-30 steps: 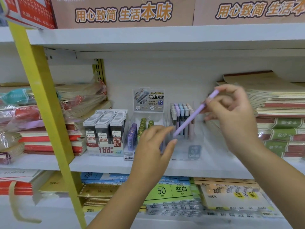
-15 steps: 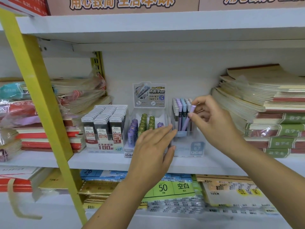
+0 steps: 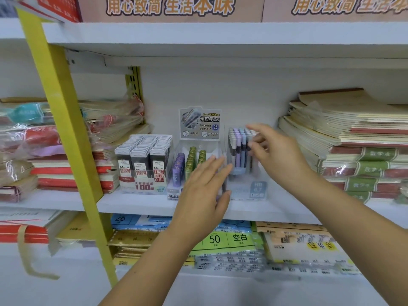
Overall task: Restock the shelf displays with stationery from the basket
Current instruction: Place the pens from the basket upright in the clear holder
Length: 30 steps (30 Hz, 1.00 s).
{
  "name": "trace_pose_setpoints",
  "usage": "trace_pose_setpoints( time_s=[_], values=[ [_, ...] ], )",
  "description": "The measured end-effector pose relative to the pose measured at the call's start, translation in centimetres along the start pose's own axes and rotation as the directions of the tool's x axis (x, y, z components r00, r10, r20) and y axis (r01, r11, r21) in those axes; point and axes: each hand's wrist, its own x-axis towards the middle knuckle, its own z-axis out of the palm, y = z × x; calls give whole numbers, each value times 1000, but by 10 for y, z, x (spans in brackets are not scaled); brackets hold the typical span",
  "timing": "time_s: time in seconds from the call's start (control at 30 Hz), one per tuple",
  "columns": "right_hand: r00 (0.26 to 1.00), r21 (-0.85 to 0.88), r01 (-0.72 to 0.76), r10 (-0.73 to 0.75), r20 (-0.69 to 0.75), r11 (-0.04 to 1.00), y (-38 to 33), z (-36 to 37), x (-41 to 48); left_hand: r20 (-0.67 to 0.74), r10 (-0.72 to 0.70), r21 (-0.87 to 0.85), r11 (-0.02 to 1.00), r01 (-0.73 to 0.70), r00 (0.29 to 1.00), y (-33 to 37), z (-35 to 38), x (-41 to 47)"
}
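The left hand (image 3: 203,191) is pressing straight fingers against the left side of a clear display case (image 3: 247,187). The right hand (image 3: 278,155) is hovering with loosely spread fingers at the pastel tubes (image 3: 238,149) standing between both hands. Green tubes (image 3: 192,159) are sitting just left of the left hand, and stacked notebooks (image 3: 364,155) are lying right of the right hand.

"HB 0.5" and "100" on lead box (image 3: 143,185), "HB 0.7" on pen display (image 3: 257,189), "50" on green pack (image 3: 228,239)

Both arms fwd; L hand (image 3: 205,188) flat, R hand (image 3: 276,153) prob. loose
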Motion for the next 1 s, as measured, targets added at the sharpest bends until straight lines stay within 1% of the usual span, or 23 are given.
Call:
trace_pose_setpoints(
  time_s=[0.07,0.1,0.13,0.17,0.2,0.23,0.27,0.3,0.33,0.37,0.43,0.5,0.57,0.63,0.7,0.77,0.87,0.93,1.0],
  values=[
    [985,81,108,-96,-144,991,-7,-9,-22,-118,17,-25,999,-21,993,5,-4,-15],
    [977,128,154,-132,-167,980,-8,-10,-37,-177,7,-44,999,-16,984,5,-4,-27],
    [978,173,169,-144,-150,970,-7,-8,-53,-202,-21,-67,998,8,979,5,-1,-42],
    [987,218,143,-123,-102,965,-4,-2,-72,-177,-65,-95,994,49,982,3,5,-60],
    [996,254,86,-80,-37,963,2,9,-93,-105,-121,-125,986,108,987,-1,15,-80],
    [999,265,21,-30,30,964,10,23,-116,-4,-182,-154,972,179,983,-6,27,-102],
    [995,252,-48,24,97,967,19,38,-140,107,-239,-182,950,255,965,-12,40,-125],
    [980,223,-122,82,180,967,29,54,-164,217,-290,-197,922,333,932,-17,53,-149],
    [947,193,-208,149,283,959,39,71,-188,324,-336,-185,894,407,884,-23,67,-172],
    [891,163,-306,222,397,938,51,89,-214,429,-378,-152,865,478,820,-30,80,-197],
    [735,92,-486,350,581,869,72,123,-267,596,-443,-83,795,601,669,-40,102,-248],
    [589,18,-604,431,684,797,90,156,-320,681,-496,-45,705,707,538,-49,119,-300],
    [455,-75,-671,489,744,738,103,185,-367,730,-565,45,601,798,384,-59,132,-349],
    [324,-187,-685,525,787,704,114,211,-406,772,-596,156,516,842,222,-66,143,-389],
    [201,-271,-684,531,823,678,123,233,-440,792,-601,223,450,864,108,-72,152,-420],
    [79,-336,-681,522,849,650,126,249,-470,778,-627,268,389,881,40,-75,160,-442],
    [-59,-431,-644,522,851,631,129,260,-501,772,-636,297,365,882,3,-77,175,-460],
    [-100,-456,-616,511,854,642,131,261,-514,772,-634,323,354,878,-28,-79,187,-463],
    [-114,-467,-602,509,853,648,134,261,-522,761,-644,366,336,868,-72,-81,199,-465]
  ],
)
